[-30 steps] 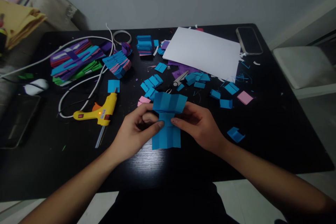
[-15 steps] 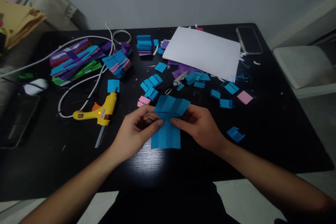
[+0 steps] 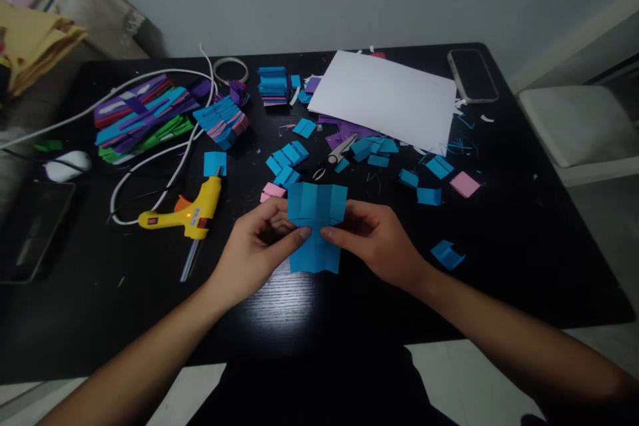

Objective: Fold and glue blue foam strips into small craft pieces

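Between my two hands is a piece of blue paper (image 3: 316, 205) with crease lines, held above the front middle of the black table (image 3: 379, 299). My left hand (image 3: 264, 236) pinches its left side, thumb in front and fingers behind. My right hand (image 3: 379, 236) pinches the right side in the same way, the two thumbs close together near the middle. The upper and lower parts of the paper spread wider than the pinched middle. My fingertips behind the paper are hidden. Just beyond my left hand lies a folded pink paper piece (image 3: 273, 192).
A yellow glue gun (image 3: 200, 210) lies at left, its light on, near a white cable (image 3: 114, 193). Scissors (image 3: 343, 148), folded blue pieces (image 3: 287, 158) and a white sheet (image 3: 384, 96) lie beyond my hands. A phone (image 3: 473, 75) rests at the back right.
The blue paper's upper part has straightened and shifted left, now in line with the lower part. The lower edge has risen slightly and bends more. Both hands keep their pinch almost in place.
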{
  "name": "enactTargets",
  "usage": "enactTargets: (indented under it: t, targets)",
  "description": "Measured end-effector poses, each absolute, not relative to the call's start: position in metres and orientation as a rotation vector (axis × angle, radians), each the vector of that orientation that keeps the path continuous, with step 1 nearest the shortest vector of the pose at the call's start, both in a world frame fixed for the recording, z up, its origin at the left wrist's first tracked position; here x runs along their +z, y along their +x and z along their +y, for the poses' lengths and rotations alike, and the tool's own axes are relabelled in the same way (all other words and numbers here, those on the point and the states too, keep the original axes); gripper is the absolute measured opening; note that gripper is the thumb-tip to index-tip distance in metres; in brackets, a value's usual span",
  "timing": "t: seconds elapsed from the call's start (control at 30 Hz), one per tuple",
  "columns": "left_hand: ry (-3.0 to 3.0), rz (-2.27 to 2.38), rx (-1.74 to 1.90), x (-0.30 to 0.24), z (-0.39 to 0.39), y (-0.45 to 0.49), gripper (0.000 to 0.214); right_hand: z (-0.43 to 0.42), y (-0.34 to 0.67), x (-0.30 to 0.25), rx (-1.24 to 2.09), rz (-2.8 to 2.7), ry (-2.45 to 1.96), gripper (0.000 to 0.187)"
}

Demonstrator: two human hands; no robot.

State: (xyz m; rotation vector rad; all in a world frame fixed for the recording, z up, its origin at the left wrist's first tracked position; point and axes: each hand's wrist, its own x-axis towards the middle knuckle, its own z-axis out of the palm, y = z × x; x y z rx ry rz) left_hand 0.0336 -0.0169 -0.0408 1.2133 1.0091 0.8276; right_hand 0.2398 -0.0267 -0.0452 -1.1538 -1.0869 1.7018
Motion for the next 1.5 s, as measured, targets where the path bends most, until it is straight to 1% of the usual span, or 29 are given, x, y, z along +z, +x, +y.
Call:
enactTargets:
  t: [0.2,0.27,0.37,0.5,0.6,0.73,0.83,0.97,1.13,1.23,1.37,1.43,1.5]
  targets:
    - [1.226,1.053,0.838,-0.042,-0.019,0.035,0.042,-0.027,0.239,-0.046,1.567,-1.070,-1.208,0.028]
    - [1.248,1.060,0.786,-0.041,-0.018,0.033,0.038,-0.026,0.240,-0.047,1.541,-1.082,-1.198,0.026]
    - [1.301,1.049,0.796,-0.038,-0.014,0.029,0.026,-0.025,0.242,-0.046,1.531,-1.142,-1.192,0.017]
    - [1.349,1.003,0.869,-0.036,-0.011,0.024,0.027,-0.023,0.244,-0.044,1.552,-1.205,-1.202,0.010]
    - [1.362,0.979,0.861,-0.038,-0.013,0.024,0.024,-0.024,0.245,-0.043,1.563,-1.244,-1.204,0.011]
    - [1.339,0.963,0.849,-0.040,-0.013,0.025,0.012,-0.023,0.247,-0.043,1.567,-1.287,-1.188,0.016]
    - [1.286,0.965,0.836,-0.038,-0.012,0.026,0.007,-0.020,0.250,-0.042,1.580,-1.340,-1.196,0.018]
    - [1.260,0.994,0.833,-0.037,-0.012,0.026,0.008,-0.017,0.252,-0.041,1.582,-1.409,-1.210,0.018]
    - [1.261,1.031,0.825,-0.036,-0.013,0.026,0.019,-0.018,0.251,-0.043,1.619,-1.357,-1.210,0.017]
    - [1.290,1.044,0.833,-0.034,-0.013,0.026,0.023,-0.020,0.249,-0.046,1.614,-1.286,-1.197,0.021]
    - [1.271,1.010,0.809,-0.036,-0.012,0.028,0.034,-0.021,0.247,-0.048,1.596,-1.130,-1.161,0.029]
    - [1.281,1.011,0.811,-0.038,-0.013,0.030,0.026,-0.023,0.246,-0.048,1.589,-1.110,-1.156,0.024]
    - [1.344,1.011,0.846,-0.039,-0.013,0.030,0.014,-0.024,0.246,-0.047,1.552,-1.162,-1.130,0.015]
